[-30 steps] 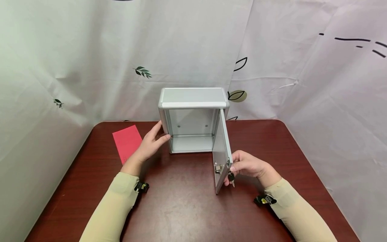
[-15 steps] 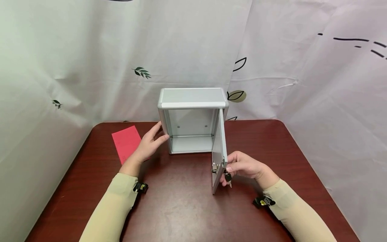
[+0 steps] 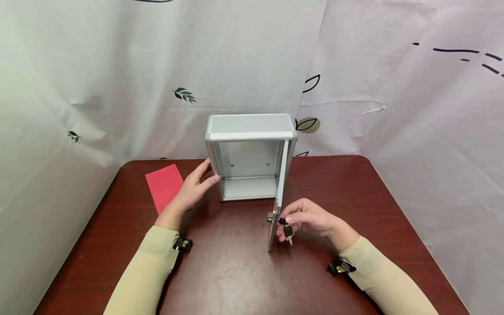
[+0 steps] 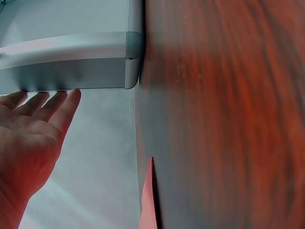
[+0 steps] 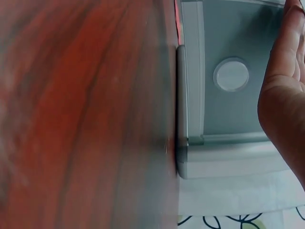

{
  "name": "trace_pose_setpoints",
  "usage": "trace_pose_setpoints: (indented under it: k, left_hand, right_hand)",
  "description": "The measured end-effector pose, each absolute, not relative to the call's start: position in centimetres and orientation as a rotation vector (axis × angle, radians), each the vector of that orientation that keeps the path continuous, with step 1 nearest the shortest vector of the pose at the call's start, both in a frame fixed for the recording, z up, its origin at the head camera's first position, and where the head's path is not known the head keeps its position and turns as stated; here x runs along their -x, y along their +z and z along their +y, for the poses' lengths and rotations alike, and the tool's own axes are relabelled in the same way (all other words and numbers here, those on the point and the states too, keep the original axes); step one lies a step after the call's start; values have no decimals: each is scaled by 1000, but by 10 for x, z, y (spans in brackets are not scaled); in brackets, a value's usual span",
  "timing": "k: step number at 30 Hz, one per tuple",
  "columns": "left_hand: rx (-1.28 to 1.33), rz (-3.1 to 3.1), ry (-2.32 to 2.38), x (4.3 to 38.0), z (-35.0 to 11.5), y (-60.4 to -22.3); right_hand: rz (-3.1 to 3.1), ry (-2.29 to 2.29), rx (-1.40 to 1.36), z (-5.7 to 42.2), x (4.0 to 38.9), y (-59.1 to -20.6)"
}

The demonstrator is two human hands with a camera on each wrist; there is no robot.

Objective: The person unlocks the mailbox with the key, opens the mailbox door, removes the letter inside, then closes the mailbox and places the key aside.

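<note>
A silver-grey metal box (image 3: pixel 252 127) stands upright on the table with its front open. Its door (image 3: pixel 281 179), hinged on the right, juts out toward the person almost edge-on. On the door's inner side a lock latch (image 3: pixel 270 217) shows. My right hand (image 3: pixel 309 218) pinches the black-headed key (image 3: pixel 282 221) at the door's outer face, while a second key (image 3: pixel 289 232) dangles below it. My left hand (image 3: pixel 196 186) rests against the box's left side; in the left wrist view its fingers (image 4: pixel 66 112) are fairly straight and touch that side.
A red envelope-like paper (image 3: pixel 164 186) lies on the dark red wooden table (image 3: pixel 236 275), left of the box and partly behind the left hand. A white patterned curtain (image 3: pixel 252 57) hangs behind and along both sides.
The door has swung leftward, from showing its inner face to nearly edge-on. My right hand has moved left with it, still pinching the key. The left hand stays put.
</note>
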State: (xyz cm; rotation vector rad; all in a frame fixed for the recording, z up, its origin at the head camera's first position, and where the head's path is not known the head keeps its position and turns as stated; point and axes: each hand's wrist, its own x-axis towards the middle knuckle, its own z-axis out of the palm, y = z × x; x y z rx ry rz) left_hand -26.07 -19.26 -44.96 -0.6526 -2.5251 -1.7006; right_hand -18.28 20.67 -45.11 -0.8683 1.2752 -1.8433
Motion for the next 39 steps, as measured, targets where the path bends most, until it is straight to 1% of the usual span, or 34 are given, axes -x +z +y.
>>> trace_pose_setpoints:
  k: [16, 31, 39]
  left_hand:
    - [635, -2582, -1653, 261, -195, -450]
    - [671, -2544, -1672, 263, -195, -452]
    - [649, -2545, -1702, 264, -195, -453]
  right_hand:
    - [1286, -1909, 819, 191, 176, -453]
    - [1441, -1943, 738, 170, 170, -449]
    - [1554, -1967, 706, 152, 170, -448]
